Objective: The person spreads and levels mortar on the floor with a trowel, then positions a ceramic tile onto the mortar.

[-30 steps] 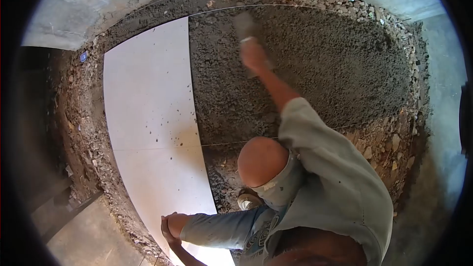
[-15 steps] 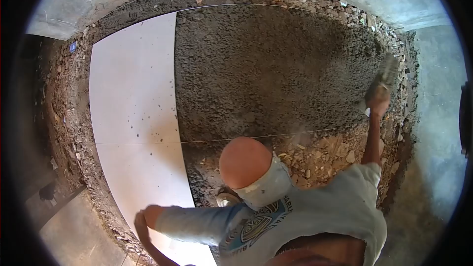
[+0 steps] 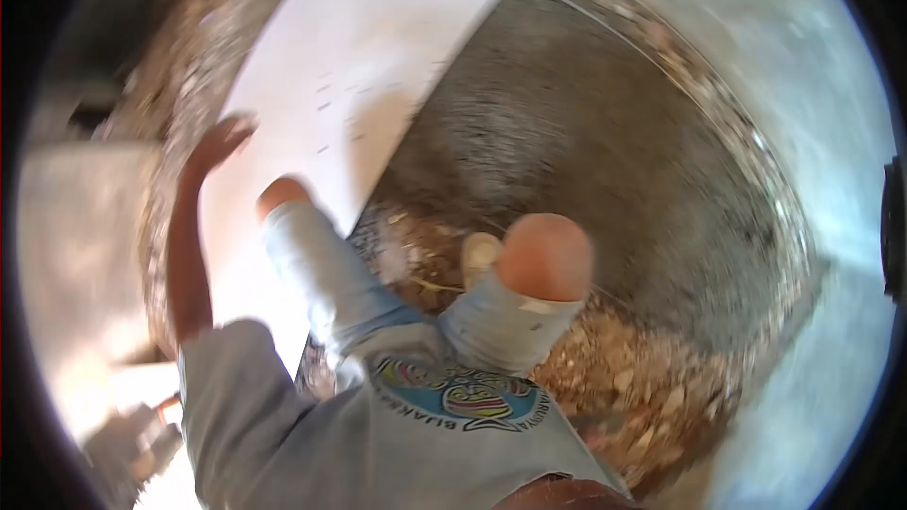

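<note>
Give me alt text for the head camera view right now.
Blurred: the wearer's left hand at the edge of a pale slab, a rough grey layer along its other side. Bare knees show; the right hand doesn't.

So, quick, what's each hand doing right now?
Left hand: looks open, nothing seen in it, though blurred.
Right hand: out of view, cannot be told.

The left hand (image 3: pixel 225 140) has come off the knee (image 3: pixel 282 195), and the right hand and trowel have left view.
</note>
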`<state>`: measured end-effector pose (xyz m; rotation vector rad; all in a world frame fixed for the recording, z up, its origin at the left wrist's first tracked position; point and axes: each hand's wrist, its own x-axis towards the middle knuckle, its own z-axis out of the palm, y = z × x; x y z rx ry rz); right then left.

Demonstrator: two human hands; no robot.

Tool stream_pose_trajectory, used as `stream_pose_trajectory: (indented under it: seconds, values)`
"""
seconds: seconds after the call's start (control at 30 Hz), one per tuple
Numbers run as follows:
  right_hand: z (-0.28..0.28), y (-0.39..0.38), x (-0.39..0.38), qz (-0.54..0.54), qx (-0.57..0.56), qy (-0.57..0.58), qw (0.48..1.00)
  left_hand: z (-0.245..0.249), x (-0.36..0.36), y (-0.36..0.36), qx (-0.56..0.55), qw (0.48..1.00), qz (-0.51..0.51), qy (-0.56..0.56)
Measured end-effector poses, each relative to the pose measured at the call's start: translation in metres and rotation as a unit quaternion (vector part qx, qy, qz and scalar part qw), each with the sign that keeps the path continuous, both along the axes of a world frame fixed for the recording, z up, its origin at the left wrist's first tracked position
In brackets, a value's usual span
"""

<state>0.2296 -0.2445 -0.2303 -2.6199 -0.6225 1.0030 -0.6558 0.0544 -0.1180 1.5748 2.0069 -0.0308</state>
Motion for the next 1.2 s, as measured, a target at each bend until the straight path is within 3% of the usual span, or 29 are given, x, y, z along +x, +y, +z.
stream_pose_trajectory:
  seconds: [0.1, 0.17, 0.2, 0.23, 0.3, 0.33, 0.47, 0.5, 0.53, 0.57, 0.6, 0.67, 0.73, 0.8, 0.87, 0.93, 1.0, 1.03, 1.1, 1.13, 1.2]
  values:
    - [-0.007, 0.062, -0.069, 0.109, -0.016, 0.174, 0.979, 0.015, -0.032, -0.020, 0.115, 0.992, -0.006, 0.045]
    - [-0.010, 0.106, -0.116, 0.192, -0.041, 0.257, 0.946, 0.034, -0.029, -0.029, 0.085, 0.992, 0.086, 0.036]
    - [-0.011, 0.127, -0.138, 0.231, -0.058, 0.289, 0.927, 0.044, -0.022, -0.038, 0.153, 0.986, 0.044, 0.047]
    - [-0.006, 0.143, -0.159, 0.268, -0.079, 0.311, 0.908, 0.068, 0.000, -0.043, 0.111, 0.990, 0.059, 0.058]
    - [-0.002, 0.169, -0.199, 0.342, -0.123, 0.338, 0.868, 0.095, 0.029, -0.069, 0.099, 0.993, 0.052, 0.033]
    - [-0.003, 0.181, -0.218, 0.378, -0.145, 0.348, 0.846, 0.087, 0.036, -0.089, 0.118, 0.990, 0.068, -0.042]
    - [0.013, 0.206, -0.269, 0.418, -0.235, 0.376, 0.793, 0.065, 0.096, -0.197, 0.095, 0.990, 0.036, -0.096]
    - [0.021, 0.208, -0.277, 0.405, -0.251, 0.380, 0.792, 0.067, 0.126, -0.227, 0.050, 0.995, 0.079, -0.038]
    - [0.030, 0.208, -0.284, 0.391, -0.266, 0.383, 0.794, 0.067, 0.139, -0.255, -0.007, 0.987, 0.110, -0.113]
    - [0.044, 0.211, -0.289, 0.366, -0.281, 0.382, 0.801, 0.077, 0.154, -0.283, 0.097, 0.994, 0.025, 0.034]
    - [0.058, 0.211, -0.294, 0.347, -0.292, 0.378, 0.807, 0.085, 0.164, -0.302, 0.191, 0.978, 0.042, 0.076]
    - [0.097, 0.224, -0.291, 0.335, -0.312, 0.351, 0.817, 0.093, 0.180, -0.333, 0.178, 0.965, 0.189, -0.029]
    - [0.150, 0.253, -0.282, 0.351, -0.342, 0.304, 0.817, 0.109, 0.205, -0.355, 0.188, 0.915, 0.352, -0.059]
    - [0.206, 0.273, -0.281, 0.370, -0.366, 0.265, 0.812, 0.139, 0.234, -0.370, 0.242, 0.830, 0.483, -0.139]
    - [0.260, 0.291, -0.279, 0.400, -0.387, 0.232, 0.797, 0.157, 0.268, -0.379, 0.269, 0.747, 0.594, -0.130]
    - [0.319, 0.311, -0.280, 0.464, -0.416, 0.187, 0.759, 0.158, 0.320, -0.404, 0.282, 0.574, 0.764, -0.087]
    - [0.371, 0.321, -0.285, 0.575, -0.460, 0.128, 0.665, 0.180, 0.387, -0.442, 0.246, 0.351, 0.899, -0.086]
    - [0.391, 0.321, -0.292, 0.675, -0.488, 0.084, 0.547, 0.202, 0.433, -0.475, 0.224, 0.283, 0.931, -0.050]
    - [0.430, 0.315, -0.310, 0.781, -0.474, 0.063, 0.402, 0.241, 0.525, -0.548, 0.185, 0.128, 0.974, 0.010]
    - [0.438, 0.300, -0.321, 0.824, -0.458, 0.062, 0.328, 0.262, 0.572, -0.598, 0.177, 0.035, 0.983, 0.025]
    - [0.447, 0.260, -0.358, 0.912, -0.339, -0.019, 0.230, 0.301, 0.662, -0.707, 0.214, -0.130, 0.968, 0.016]
